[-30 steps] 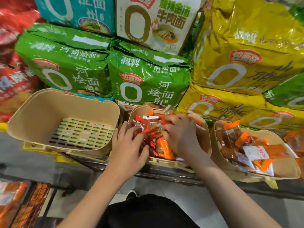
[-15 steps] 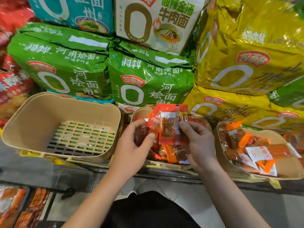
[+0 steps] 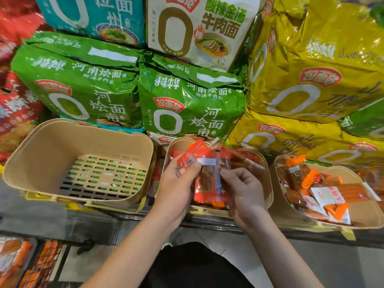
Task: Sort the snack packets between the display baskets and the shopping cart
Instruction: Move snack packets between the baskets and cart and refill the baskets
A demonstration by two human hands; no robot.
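While the cart (image 3: 27, 265) sits low at the near left with orange packets showing through its wire, both forearms reach up from the bottom edge toward the shelf front. Just above the middle basket (image 3: 268, 177) the left hand (image 3: 176, 188) grips a small bunch of red packets (image 3: 187, 159), thumb curled over them, and the right hand (image 3: 245, 194) pinches the side of a larger clear-windowed packet (image 3: 212, 179) between thumb and fingers; the two packets overlap and the hands sit close together, so both are closed on packets rather than free. Holding them upright and face-on likely lets the person read the labels before deciding where each belongs. Under the hands the middle basket holds more red and orange packets, though much of it is hidden. To its left the big basket (image 3: 41, 163) shows only its slotted floor, which suggests it is either waiting to be filled or already cleared; I cannot tell which. To the right a third basket (image 3: 278, 196) holds a mix of brown, orange and white packets. Farther back, noodle bags in green (image 3: 187, 100), yellow (image 3: 311, 69), teal (image 3: 93, 15) and white (image 3: 197, 28) are stacked as a wall behind the baskets, which stand in front for easy reach.
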